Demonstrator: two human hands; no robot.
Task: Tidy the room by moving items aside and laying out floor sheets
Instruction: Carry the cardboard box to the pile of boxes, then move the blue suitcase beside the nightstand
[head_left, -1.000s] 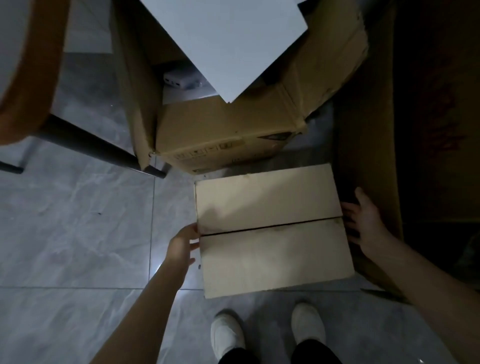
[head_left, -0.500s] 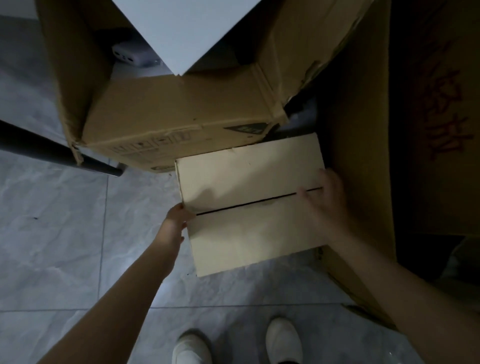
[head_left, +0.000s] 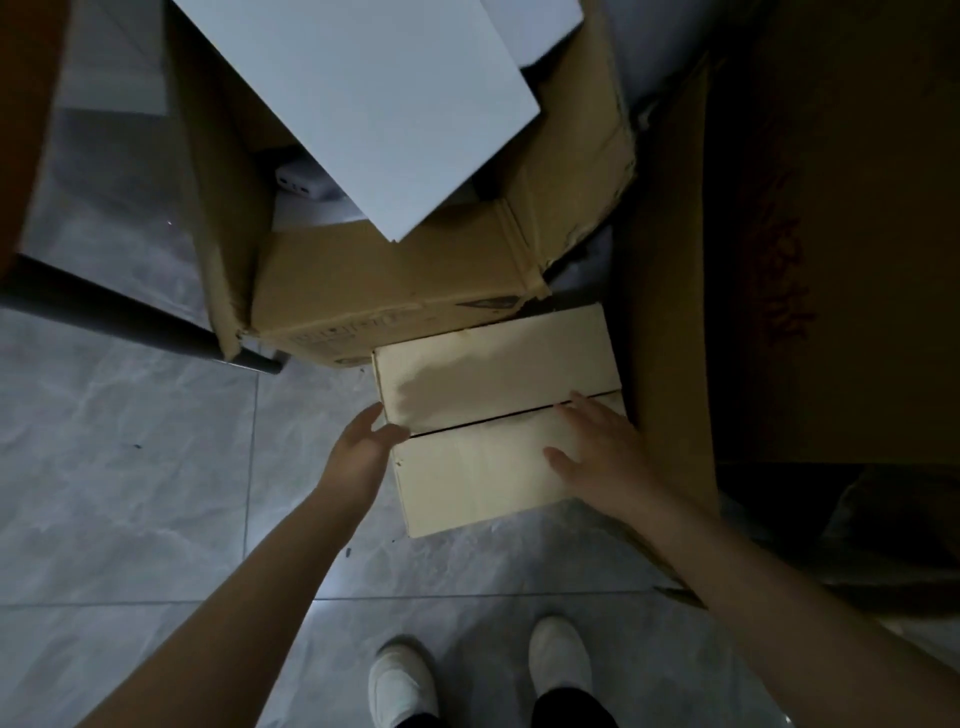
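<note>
A small closed cardboard box (head_left: 488, 374) sits on the grey tiled floor in front of my feet, its top flaps meeting in a dark seam. My left hand (head_left: 363, 447) holds the box's left edge at the seam, thumb on top. My right hand (head_left: 597, 452) lies flat on the right half of the lid, fingers spread. Behind it stands a large open cardboard box (head_left: 389, 280) with a big white sheet (head_left: 363, 104) leaning out of it.
A tall brown cardboard sheet (head_left: 670, 312) stands along the right, with a dark carton (head_left: 831, 260) behind it. A dark table leg (head_left: 130, 317) crosses at the left. A white power bank (head_left: 298, 179) lies inside the open box. My white shoes (head_left: 400, 680) are below.
My right hand went from the box's right side onto its lid. The box slid forward against the large open box.
</note>
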